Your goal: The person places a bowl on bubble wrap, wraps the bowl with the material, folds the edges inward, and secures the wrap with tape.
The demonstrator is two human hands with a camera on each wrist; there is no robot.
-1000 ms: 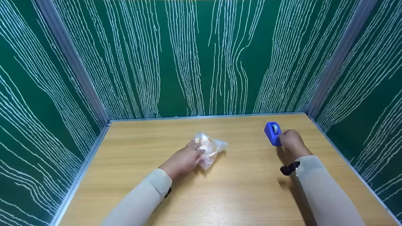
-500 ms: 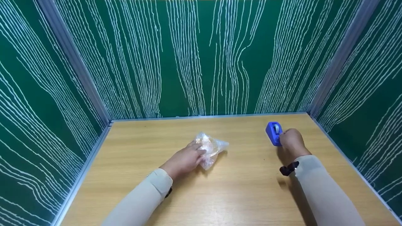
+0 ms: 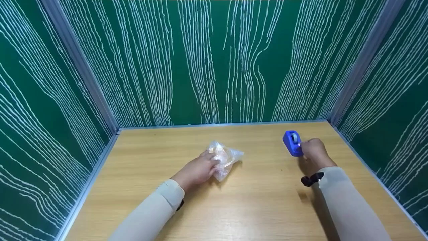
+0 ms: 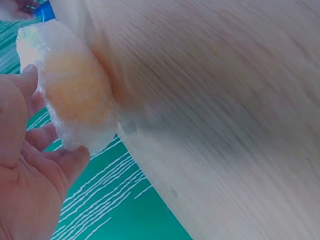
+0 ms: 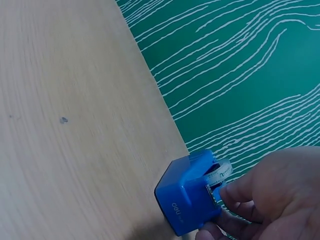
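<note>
A bundle of clear bubble wrap (image 3: 224, 160) lies on the wooden table near its middle, twisted to a point on the right. Something orange-yellow shows through the wrap in the left wrist view, its kind hidden. My left hand (image 3: 196, 170) grips the bundle from the left, thumb and fingers around its side. Further right stands a blue tape dispenser (image 3: 290, 143) with a roll of clear tape (image 5: 220, 173) in it. At its cutting edge my right hand (image 3: 316, 152) pinches the tape end between thumb and curled fingers.
The wooden table (image 3: 160, 144) ends at green walls (image 3: 187, 100) with white wavy lines at the back and both sides. Grey metal posts (image 3: 354, 63) stand in the back corners. Dark wrist straps (image 3: 312, 179) sit at the sleeves.
My right hand has drawn slightly right and toward me, opening a small gap from the dispenser's cutting edge. The left hand and the bubble-wrapped bundle stay put.
</note>
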